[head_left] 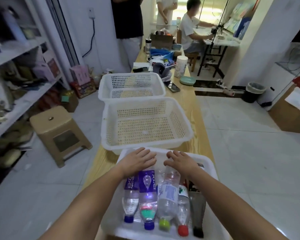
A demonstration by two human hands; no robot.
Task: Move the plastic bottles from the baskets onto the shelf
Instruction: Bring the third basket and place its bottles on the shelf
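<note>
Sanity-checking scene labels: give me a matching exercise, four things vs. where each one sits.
Things: 1 near basket; 2 phone; 3 stool; 4 waste bin.
Places: a floor, left of the table; b holds the bottles; c floor, far right; d tabletop, right of the far basket.
Pairs: 1-b, 2-d, 3-a, 4-c.
</note>
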